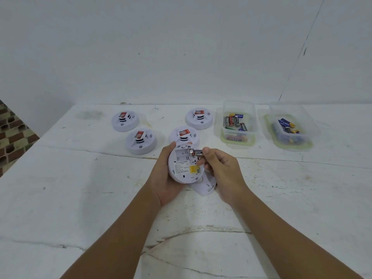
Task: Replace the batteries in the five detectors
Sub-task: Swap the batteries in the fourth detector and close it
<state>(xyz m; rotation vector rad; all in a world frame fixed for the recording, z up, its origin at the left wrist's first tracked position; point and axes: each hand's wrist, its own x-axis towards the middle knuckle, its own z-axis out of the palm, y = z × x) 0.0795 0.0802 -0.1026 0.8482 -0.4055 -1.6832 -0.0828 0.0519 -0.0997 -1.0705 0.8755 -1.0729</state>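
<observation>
One battery (198, 153), pinched by right hand (223, 170), meets detector (184, 164) compartment.

battery (198, 153) pinched in right hand (221, 168): "EVERE…" white on black, rest hidden by thumb | batteries in left container (235, 121): "EVEREADY" partly legible | label on open detector (181, 164) back: print too small | red stickers on other detectors: unreadable
</observation>
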